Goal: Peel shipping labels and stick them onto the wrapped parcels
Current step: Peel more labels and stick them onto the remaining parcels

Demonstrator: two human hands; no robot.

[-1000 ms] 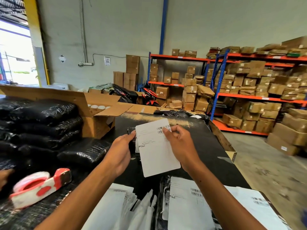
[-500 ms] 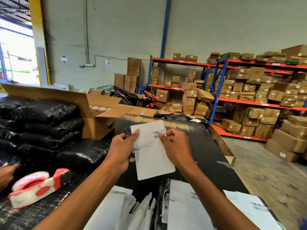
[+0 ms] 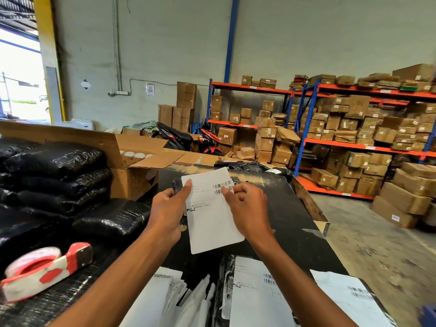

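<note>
I hold a white shipping label sheet [image 3: 210, 220] upright over the black table [image 3: 290, 208]. My left hand [image 3: 168, 213] pinches its upper left edge with thumb on the front. My right hand [image 3: 247, 208] pinches the upper right part by the barcode. A small black wrapped item [image 3: 176, 185] shows behind the sheet at my left fingers. Black wrapped parcels [image 3: 56, 175] are stacked at the left. More label sheets [image 3: 257, 296] lie on the table near me.
A red and white tape dispenser [image 3: 44, 267] rests at the lower left. An open cardboard box [image 3: 132, 166] stands behind the parcels. Orange and blue shelving [image 3: 354, 142] full of cartons fills the right. Loose backing papers [image 3: 188, 300] lie in front of me.
The sheet and both hands stay almost in the same place; my left thumb has slid up onto the sheet's upper left edge, and my right fingers pinch nearer the barcode.
</note>
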